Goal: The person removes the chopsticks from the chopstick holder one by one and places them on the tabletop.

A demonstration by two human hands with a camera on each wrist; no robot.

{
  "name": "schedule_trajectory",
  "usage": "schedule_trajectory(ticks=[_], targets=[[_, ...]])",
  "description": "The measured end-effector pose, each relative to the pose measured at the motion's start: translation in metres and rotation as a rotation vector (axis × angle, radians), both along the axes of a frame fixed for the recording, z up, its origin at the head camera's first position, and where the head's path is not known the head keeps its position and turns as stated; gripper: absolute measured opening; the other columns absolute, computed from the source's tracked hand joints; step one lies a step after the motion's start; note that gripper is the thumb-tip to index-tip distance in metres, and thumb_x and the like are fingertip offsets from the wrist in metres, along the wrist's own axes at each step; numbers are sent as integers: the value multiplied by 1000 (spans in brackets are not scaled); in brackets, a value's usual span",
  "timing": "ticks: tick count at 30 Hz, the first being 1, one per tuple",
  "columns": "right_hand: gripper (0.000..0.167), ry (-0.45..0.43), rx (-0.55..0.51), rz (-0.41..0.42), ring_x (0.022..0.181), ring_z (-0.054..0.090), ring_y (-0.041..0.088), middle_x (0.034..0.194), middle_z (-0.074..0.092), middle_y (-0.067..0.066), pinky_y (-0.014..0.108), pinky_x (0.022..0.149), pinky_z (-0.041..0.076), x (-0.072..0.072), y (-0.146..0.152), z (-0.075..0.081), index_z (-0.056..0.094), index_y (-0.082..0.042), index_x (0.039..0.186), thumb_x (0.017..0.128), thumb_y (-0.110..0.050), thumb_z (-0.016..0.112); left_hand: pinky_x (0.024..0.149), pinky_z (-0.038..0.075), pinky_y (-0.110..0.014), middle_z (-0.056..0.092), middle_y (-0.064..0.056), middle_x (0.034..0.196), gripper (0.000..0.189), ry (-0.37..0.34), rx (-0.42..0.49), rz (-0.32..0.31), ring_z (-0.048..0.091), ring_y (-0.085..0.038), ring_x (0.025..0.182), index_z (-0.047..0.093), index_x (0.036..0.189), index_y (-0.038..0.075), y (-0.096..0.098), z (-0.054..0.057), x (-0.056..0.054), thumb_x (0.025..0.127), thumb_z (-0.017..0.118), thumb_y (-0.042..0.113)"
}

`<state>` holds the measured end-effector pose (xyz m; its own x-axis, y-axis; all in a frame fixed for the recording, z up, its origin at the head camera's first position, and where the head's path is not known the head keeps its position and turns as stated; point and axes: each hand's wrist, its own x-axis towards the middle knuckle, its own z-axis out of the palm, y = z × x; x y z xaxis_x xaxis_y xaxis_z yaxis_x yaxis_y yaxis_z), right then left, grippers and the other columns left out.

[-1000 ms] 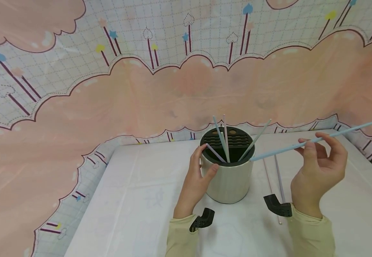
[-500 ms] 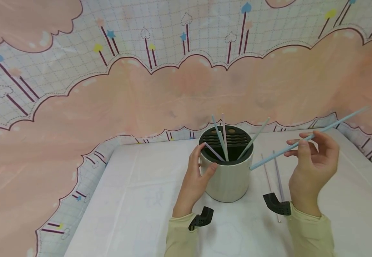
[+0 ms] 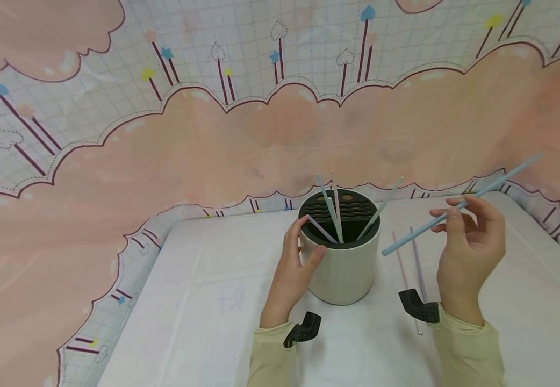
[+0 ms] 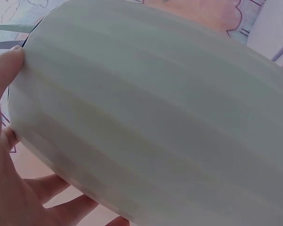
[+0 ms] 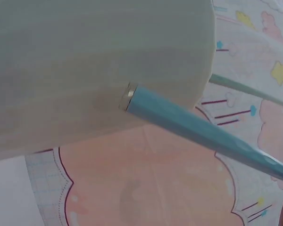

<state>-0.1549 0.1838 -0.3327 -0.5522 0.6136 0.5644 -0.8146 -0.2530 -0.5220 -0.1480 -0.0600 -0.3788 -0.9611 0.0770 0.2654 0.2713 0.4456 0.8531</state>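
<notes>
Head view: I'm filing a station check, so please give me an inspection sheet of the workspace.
Surface: white tabletop, faintly creased.
Job's things: white utensil holder, upright, black slotted top, several pastel chopsticks in it; light-blue chopstick, tilted, outside the holder; pink chopstick and lavender chopstick lying on the tabletop.
Clutter: nothing seen.
Hands: left hand grips the holder near its rim; right hand pinches the light-blue chopstick.
Cables: nothing seen.
Surroundings: peach, scallop-printed backdrop.

The left hand (image 4: 12, 186) holds a pale, broadly ribbed container (image 4: 146, 113).
</notes>
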Motion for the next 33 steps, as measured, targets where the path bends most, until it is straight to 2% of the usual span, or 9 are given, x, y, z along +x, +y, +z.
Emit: schedule_trajectory(ticks=[9,15,19,24,26,28,31,33], targets=[[27,-51,56,-147,70,61,26,94,54,25,23,61,49,-6,22,-3,52,11,107,80,9,58,98,32,-39,12,21,143,63,-7,9,-3,20,-9,130,15,135,49,1,2,-1,83,51,55],[29,-83,2,-134,71,60,25,94,55,22,25,71,48,-5,29,-7,55,9,108,79,9,60,98,32,-40,12,19,144,63,3,8,-10,20,-9,130,16,136,46,0,1,0,83,51,54],[30,-174,105,-162,69,61,20,97,55,21,23,69,50,-9,36,-15,57,4,111,81,6,58,98,32,-40,13,17,144,63,14,7,-14,21,-9,129,15,136,46,-1,1,1,84,51,53],[35,-496,344,-241,70,61,10,99,58,10,15,64,49,-16,44,-26,58,-11,118,86,0,53,98,33,-41,12,16,144,63,13,-1,-12,20,-11,130,15,136,45,-2,1,0,84,50,53],[36,-638,499,-279,71,60,4,99,59,3,11,63,47,-19,46,-31,56,-18,122,88,-5,52,98,33,-41,12,16,144,64,9,1,-10,21,-11,130,15,136,45,-1,1,1,84,50,53],[36,-737,630,-289,71,58,-2,99,59,-1,8,61,45,-21,48,-36,54,-22,124,90,-11,51,98,33,-41,12,16,144,64,4,4,-9,21,-12,130,15,136,45,-1,1,1,84,50,53],[36,-846,816,-287,69,55,-5,101,60,0,8,57,41,-24,51,-44,51,-23,127,92,-18,48,99,32,-41,12,19,144,63,-15,12,-3,20,-10,130,15,135,48,-1,2,1,83,51,54],[36,-884,920,-281,69,56,0,102,61,5,15,56,41,-27,55,-51,50,-21,128,92,-20,46,99,31,-40,12,21,143,63,-23,18,-1,20,-9,130,16,135,49,-1,2,1,83,51,55]])
